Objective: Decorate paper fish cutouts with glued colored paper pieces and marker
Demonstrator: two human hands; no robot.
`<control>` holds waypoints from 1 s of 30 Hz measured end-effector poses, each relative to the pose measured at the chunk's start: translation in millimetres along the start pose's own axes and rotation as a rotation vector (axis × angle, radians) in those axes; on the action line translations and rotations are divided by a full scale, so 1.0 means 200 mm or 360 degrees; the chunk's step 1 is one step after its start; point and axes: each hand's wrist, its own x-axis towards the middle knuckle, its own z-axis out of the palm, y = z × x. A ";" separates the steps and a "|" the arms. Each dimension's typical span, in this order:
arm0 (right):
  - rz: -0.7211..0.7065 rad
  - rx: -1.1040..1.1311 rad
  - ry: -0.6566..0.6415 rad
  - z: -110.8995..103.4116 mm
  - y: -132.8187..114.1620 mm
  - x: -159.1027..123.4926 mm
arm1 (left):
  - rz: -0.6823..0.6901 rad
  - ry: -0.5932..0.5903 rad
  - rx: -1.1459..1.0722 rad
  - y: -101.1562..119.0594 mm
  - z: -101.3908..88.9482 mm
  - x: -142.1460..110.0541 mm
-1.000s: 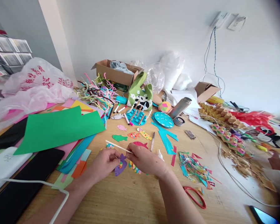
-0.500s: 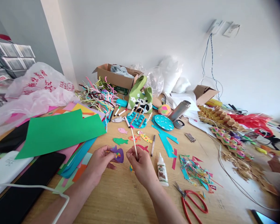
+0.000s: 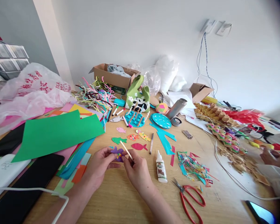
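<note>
A purple paper fish [image 3: 117, 151] with a yellow-and-orange patch is pinched in my left hand [image 3: 102, 163], raised above the table. My right hand [image 3: 138, 172] grips a thin white stick [image 3: 125, 149], which points up and to the left. The right fingertips meet the fish's right edge, partly covering it. Beyond my hands lie a green paper fish [image 3: 118, 140], a dark pink fish [image 3: 139, 146], a small pink fish [image 3: 120, 130] and spotted fish [image 3: 144, 136]. A white glue bottle [image 3: 161, 168] lies right of my right hand, near red-handled scissors [image 3: 189, 196].
Coloured paper sheets [image 3: 60, 130] and a black phone-like slab [image 3: 42, 174] cover the left side. Paper scraps [image 3: 193, 166] lie to the right. A steel flask [image 3: 177, 108] and a green panda bag [image 3: 137, 96] stand behind. Another person's hand [image 3: 273, 158] is at the far right.
The purple fish was lifted from the table in my left hand. My right hand first drew back with the stick upright, then returned to the fish, tilting the stick leftward.
</note>
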 end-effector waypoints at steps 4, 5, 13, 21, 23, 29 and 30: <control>-0.0043 -0.0051 -0.0008 0.00 0.01 0.00 | 0.0018 0.0006 -0.0015 -0.01 0.00 0.00; -0.0046 -0.0059 -0.0007 0.01 0.01 0.00 | 0.0018 0.0011 -0.0014 -0.01 0.00 0.00; -0.0077 -0.0083 -0.0014 0.00 0.02 -0.01 | -0.0003 0.0013 0.0037 0.00 0.02 -0.01; -0.0115 -0.0151 -0.0013 0.00 0.03 -0.02 | 0.0012 0.0018 0.0074 -0.01 0.02 -0.01; -0.0118 -0.0165 -0.0013 0.00 0.03 -0.02 | 0.0009 0.0017 0.0080 -0.01 0.02 -0.01; -0.0108 -0.0192 -0.0007 0.01 0.03 -0.02 | 0.0012 0.0023 0.0094 0.00 0.03 -0.02; -0.0106 -0.0194 -0.0007 0.01 0.03 -0.02 | 0.0012 0.0022 0.0097 0.00 0.03 -0.02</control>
